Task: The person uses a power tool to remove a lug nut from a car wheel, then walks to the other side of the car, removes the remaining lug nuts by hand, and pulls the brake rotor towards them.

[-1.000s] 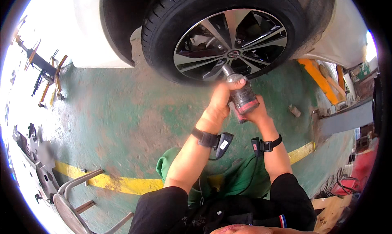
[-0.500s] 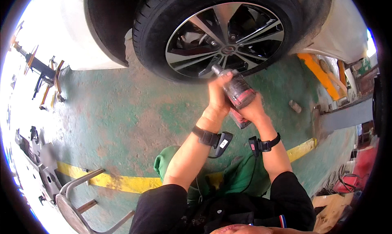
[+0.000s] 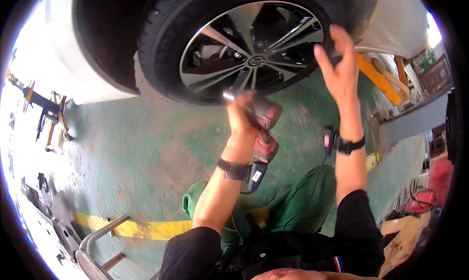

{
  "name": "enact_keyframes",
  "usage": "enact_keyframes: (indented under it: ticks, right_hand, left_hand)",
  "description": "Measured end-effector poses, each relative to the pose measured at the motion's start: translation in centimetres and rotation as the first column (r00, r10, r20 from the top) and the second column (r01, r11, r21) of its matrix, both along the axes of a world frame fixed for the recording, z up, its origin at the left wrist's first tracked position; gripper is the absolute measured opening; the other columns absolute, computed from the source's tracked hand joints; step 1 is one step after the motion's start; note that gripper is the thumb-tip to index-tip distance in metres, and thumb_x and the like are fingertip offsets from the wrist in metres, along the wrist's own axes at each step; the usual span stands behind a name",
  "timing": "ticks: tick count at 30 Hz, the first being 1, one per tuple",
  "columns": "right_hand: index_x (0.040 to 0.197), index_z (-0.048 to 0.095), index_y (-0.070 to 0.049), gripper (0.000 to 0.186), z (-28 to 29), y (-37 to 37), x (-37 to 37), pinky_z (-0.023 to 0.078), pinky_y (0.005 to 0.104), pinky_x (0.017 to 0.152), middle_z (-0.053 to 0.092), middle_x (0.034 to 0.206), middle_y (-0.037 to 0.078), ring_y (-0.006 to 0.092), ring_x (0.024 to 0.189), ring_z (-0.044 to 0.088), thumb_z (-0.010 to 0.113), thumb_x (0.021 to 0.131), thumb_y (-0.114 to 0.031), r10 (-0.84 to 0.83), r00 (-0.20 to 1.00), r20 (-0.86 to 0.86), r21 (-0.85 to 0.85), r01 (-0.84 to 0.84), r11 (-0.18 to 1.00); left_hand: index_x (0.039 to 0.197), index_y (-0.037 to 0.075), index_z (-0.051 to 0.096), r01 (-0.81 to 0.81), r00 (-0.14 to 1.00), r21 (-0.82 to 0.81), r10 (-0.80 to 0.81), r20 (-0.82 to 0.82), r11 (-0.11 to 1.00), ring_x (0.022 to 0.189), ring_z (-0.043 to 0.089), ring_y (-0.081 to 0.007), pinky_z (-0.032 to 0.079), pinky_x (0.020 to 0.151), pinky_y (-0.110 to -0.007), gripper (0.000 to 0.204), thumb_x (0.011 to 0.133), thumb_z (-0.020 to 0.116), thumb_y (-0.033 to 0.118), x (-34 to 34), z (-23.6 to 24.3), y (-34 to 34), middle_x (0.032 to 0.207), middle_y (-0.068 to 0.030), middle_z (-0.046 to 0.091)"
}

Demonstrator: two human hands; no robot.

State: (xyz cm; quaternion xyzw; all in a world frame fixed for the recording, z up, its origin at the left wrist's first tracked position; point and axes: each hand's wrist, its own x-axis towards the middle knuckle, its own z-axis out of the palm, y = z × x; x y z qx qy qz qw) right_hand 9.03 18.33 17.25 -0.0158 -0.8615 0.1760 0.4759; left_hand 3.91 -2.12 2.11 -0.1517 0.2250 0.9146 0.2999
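Observation:
A red and dark-grey cordless impact wrench (image 3: 266, 115) is held in front of the wheel, its socket end near the lower rim. My left hand (image 3: 241, 115) is closed around the front of its body; the red battery base hangs below. My right hand (image 3: 342, 70) is off the tool, fingers spread, raised beside the tyre's right side. The car wheel (image 3: 256, 60) has a black tyre and a black and silver spoked rim with a round centre cap. The wrench hides part of the lower tyre.
White car bodywork (image 3: 93, 80) flanks the wheel. An orange lift arm (image 3: 378, 80) lies at the right, joined to a grey beam. A round metal stool (image 3: 93, 265) stands at lower left by a yellow floor line (image 3: 146, 229). A wooden board (image 3: 403, 241) is at lower right.
My right hand has let go of the impact wrench and moved up and right, toward the tyre. My left hand still holds the wrench, now slightly farther left. The view has shifted a little.

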Motion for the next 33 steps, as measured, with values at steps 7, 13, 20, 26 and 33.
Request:
enact_keyframes:
  ticks: [7,13,20,26,33]
  right_hand:
    - [0.153,0.029,0.001,0.104,11.6,-1.4,-6.7,0.028,0.0485,0.121,0.033,0.156,0.026,0.0422,0.146,0.03,0.083,0.078,-0.047,-0.089,0.992,0.089,0.522,0.029,0.853]
    - [0.153,0.028,0.0,0.111,10.3,-0.4,-9.4,0.028,0.0509,0.12,0.037,0.152,0.026,0.0432,0.144,0.033,0.081,0.075,-0.059,-0.12,0.99,0.07,0.526,0.065,0.848]
    - [0.149,0.036,-0.001,0.106,8.5,2.6,-10.6,0.034,0.0521,0.111,0.045,0.142,0.025,0.0454,0.132,0.042,0.077,0.076,-0.066,0.018,0.982,-0.19,0.634,0.109,0.766]
    - [0.147,0.037,0.002,0.101,9.9,1.7,-10.2,0.035,0.0508,0.112,0.044,0.143,0.027,0.0471,0.132,0.043,0.084,0.075,-0.049,0.02,0.996,-0.089,0.617,0.039,0.786]
    - [0.147,0.034,0.002,0.105,11.2,-0.9,-10.0,0.037,0.0504,0.113,0.04,0.144,0.026,0.0469,0.134,0.04,0.085,0.074,-0.054,-0.068,0.997,0.024,0.548,0.044,0.836]
  left_hand:
    - [0.101,0.004,0.065,0.044,0.998,-0.019,-0.045,-0.05,0.999,0.08,0.066,-0.0258,0.057,0.076,-0.04,0.028,0.079,0.065,0.021,0.0,-0.4,2.3,0.092,-0.0097,0.068]
    - [0.105,0.002,0.065,0.124,0.99,-0.035,-0.126,-0.055,0.992,0.083,0.067,-0.0273,0.057,0.08,-0.039,0.032,0.077,0.064,0.018,0.8,-0.2,2.9,0.095,-0.013,0.068]
    - [0.103,0.001,0.065,0.183,0.981,-0.041,-0.186,-0.064,0.982,0.083,0.067,-0.0265,0.056,0.081,-0.038,0.03,0.078,0.067,0.018,1.5,-1.1,4.0,0.094,-0.0123,0.069]
    - [0.095,0.001,0.066,0.26,0.966,-0.047,-0.26,0.008,0.964,0.073,0.066,-0.0249,0.056,0.072,-0.037,0.026,0.081,0.068,0.022,2.0,-1.2,4.5,0.085,-0.0105,0.068]
    - [0.096,0.0,0.066,0.297,0.954,-0.061,-0.298,-0.017,0.953,0.071,0.066,-0.0256,0.057,0.07,-0.038,0.026,0.082,0.068,0.022,2.3,-2.5,5.5,0.085,-0.0112,0.068]
